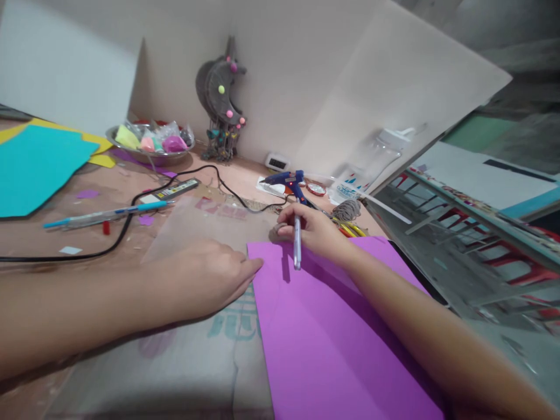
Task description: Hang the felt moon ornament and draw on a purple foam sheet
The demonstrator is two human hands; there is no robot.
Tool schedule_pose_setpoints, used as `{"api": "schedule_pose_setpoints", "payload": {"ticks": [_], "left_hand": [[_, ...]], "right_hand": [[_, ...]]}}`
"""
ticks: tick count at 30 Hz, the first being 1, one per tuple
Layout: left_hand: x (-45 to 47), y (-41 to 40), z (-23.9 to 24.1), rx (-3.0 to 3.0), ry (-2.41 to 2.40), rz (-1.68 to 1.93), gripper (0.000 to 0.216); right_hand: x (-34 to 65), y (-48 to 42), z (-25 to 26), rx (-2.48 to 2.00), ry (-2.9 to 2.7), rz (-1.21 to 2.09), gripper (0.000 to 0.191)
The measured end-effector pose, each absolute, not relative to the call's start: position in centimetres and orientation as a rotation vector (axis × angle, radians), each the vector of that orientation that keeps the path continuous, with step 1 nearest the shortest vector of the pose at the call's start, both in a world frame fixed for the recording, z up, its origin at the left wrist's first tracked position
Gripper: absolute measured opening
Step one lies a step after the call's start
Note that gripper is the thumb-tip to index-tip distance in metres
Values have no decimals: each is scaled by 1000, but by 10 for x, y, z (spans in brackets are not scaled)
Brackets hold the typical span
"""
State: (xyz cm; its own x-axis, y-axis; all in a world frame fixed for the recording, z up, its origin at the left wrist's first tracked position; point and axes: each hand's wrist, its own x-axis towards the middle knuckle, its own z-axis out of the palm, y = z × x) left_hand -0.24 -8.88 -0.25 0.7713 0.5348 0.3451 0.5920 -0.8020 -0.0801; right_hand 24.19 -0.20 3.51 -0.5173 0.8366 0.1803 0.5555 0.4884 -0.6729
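A purple craft sheet [324,338], maybe foam or card, lies at the lower right on a cardboard piece [184,373] with green print. My left hand [205,277] rests palm down across the cardboard, its fingers stretched onto the sheet's left edge near the upper corner. Over the sheet's far edge, my right hand [312,230] grips a pale pen [297,248], its near end pointing toward me. The pen's tip is hidden behind the fingers. A small greyish thing shows at those fingertips; I cannot make out what it is.
Beyond my right hand are a blue glue gun [289,179], a grey cord coil [346,210] and yellow-handled pliers [350,228]. A black cable [126,233] crosses the left side, by a blue pen-like cutter [109,214]. Further back stand a bowl [151,156] and a moon ornament [219,93].
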Motion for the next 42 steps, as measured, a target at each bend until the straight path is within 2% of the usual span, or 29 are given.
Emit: {"api": "schedule_pose_setpoints", "payload": {"ticks": [7, 12, 21, 27, 32, 37, 42], "left_hand": [[0, -88, 13, -2891, -1044, -296, 31], [1, -85, 16, -2940, -1086, -280, 32], [1, -87, 13, -2907, -1098, -207, 36], [1, -87, 12, -2899, -1081, -270, 33], [1, -88, 15, -2925, -1098, -222, 35], [1, -87, 14, -2920, -1109, -222, 32], [1, -87, 12, -2906, -1087, -204, 36]], "right_hand": [[238, -19, 38, -1075, -2531, 592, 5], [224, -18, 24, -944, -2505, 516, 5], [232, -20, 32, -928, -2675, 375, 11], [226, -20, 25, -851, -2595, 469, 13], [231, -19, 33, -916, -2678, 412, 11], [221, -21, 22, -765, -2604, 435, 12], [227, -19, 26, -755, -2726, 321, 12]]}}
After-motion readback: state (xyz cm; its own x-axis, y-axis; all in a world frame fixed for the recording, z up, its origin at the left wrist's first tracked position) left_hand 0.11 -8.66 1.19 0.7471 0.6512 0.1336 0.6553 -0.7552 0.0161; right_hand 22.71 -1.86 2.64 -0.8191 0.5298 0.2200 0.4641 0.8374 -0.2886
